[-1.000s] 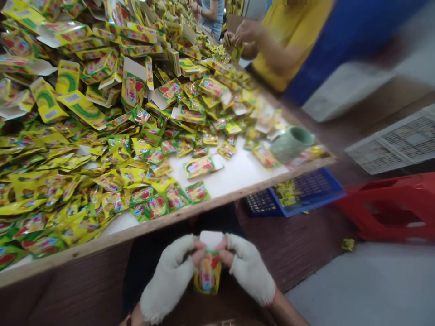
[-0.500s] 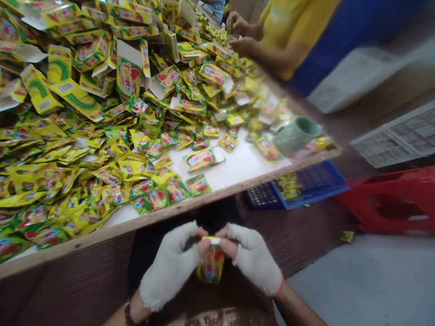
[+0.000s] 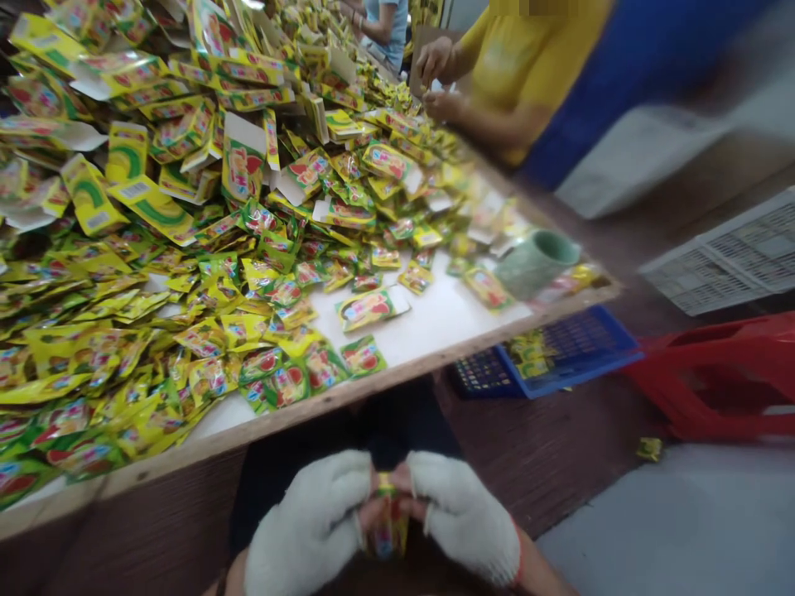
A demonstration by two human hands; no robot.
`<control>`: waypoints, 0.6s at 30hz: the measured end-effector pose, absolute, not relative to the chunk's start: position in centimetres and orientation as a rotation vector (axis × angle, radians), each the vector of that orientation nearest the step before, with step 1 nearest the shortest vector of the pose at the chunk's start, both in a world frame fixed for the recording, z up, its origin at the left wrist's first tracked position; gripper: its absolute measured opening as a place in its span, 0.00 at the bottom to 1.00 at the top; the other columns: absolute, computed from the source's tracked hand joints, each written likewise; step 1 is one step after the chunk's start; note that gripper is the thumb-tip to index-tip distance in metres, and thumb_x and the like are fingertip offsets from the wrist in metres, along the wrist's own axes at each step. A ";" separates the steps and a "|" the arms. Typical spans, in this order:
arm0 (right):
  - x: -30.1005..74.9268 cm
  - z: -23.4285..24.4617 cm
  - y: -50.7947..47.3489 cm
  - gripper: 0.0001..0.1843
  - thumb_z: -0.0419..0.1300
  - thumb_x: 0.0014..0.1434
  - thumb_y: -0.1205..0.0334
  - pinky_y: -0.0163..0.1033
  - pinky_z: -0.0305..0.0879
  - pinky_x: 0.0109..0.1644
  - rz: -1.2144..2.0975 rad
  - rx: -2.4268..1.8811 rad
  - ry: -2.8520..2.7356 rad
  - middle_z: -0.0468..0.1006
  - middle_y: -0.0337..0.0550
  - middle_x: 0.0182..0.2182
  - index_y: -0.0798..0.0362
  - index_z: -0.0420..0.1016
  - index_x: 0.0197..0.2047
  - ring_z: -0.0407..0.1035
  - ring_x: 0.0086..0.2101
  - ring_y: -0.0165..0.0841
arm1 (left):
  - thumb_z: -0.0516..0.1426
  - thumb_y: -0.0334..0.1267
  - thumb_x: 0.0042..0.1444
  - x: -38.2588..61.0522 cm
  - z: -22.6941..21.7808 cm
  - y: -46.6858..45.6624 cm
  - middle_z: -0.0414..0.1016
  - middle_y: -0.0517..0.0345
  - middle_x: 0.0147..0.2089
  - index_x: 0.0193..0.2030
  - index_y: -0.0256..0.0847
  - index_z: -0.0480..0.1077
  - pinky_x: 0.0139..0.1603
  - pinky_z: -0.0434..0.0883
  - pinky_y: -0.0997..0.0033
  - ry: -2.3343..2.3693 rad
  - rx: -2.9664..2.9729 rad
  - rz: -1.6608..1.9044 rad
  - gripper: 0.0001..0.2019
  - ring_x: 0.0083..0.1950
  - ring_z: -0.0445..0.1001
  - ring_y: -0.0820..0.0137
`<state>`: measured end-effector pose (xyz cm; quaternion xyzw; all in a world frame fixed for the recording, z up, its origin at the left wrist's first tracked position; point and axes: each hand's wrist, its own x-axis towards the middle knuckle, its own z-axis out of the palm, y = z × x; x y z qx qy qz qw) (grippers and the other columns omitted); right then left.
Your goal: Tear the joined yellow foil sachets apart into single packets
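Note:
Both my hands wear white fingerless gloves and meet below the table edge. My left hand (image 3: 310, 526) and my right hand (image 3: 460, 517) pinch the top of a small yellow carton (image 3: 388, 530) held upright between them, fingertips closed over its top flap. Most of the carton is hidden behind my fingers. Just above my hands, the white table (image 3: 435, 319) carries a thick heap of yellow-green sachets (image 3: 155, 298) and, further back, flat and folded yellow cartons (image 3: 142, 194).
A green mug (image 3: 534, 261) lies on its side near the table's right corner. Below it sit a blue crate (image 3: 559, 348) and a red plastic stool (image 3: 720, 377). A person in a yellow shirt (image 3: 515, 74) works at the far side, hands at the pile.
The carton's white top flap, open a second ago, is now folded down under my fingertips. My hands have sunk lower in view and drawn closer together.

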<state>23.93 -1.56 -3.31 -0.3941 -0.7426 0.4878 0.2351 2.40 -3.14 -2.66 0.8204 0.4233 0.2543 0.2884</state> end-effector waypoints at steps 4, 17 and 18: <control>25.9 -2.5 -0.3 0.09 0.57 0.59 0.65 0.36 0.68 0.36 1.175 -1.330 -1.950 0.76 0.42 0.30 0.50 0.79 0.39 0.71 0.32 0.34 | 0.52 0.37 0.60 3.7 0.1 0.4 0.76 0.52 0.45 0.40 0.44 0.74 0.45 0.74 0.71 1.202 2.393 0.668 0.09 0.44 0.76 0.67; 29.0 -0.1 2.3 0.11 0.58 0.59 0.57 0.45 0.70 0.47 0.804 -1.581 -1.571 0.79 0.48 0.40 0.49 0.77 0.42 0.73 0.41 0.41 | 0.57 0.42 0.50 4.2 2.2 11.4 0.73 0.44 0.46 0.54 0.37 0.66 0.47 0.70 0.56 1.917 2.385 0.550 0.24 0.48 0.72 0.52; 27.2 -0.6 2.2 0.13 0.58 0.60 0.54 0.45 0.70 0.47 1.034 -1.528 -1.487 0.79 0.48 0.40 0.50 0.77 0.44 0.73 0.41 0.41 | 0.57 0.42 0.49 4.3 2.1 10.0 0.73 0.44 0.47 0.52 0.38 0.67 0.48 0.70 0.55 1.917 2.403 0.664 0.22 0.49 0.72 0.51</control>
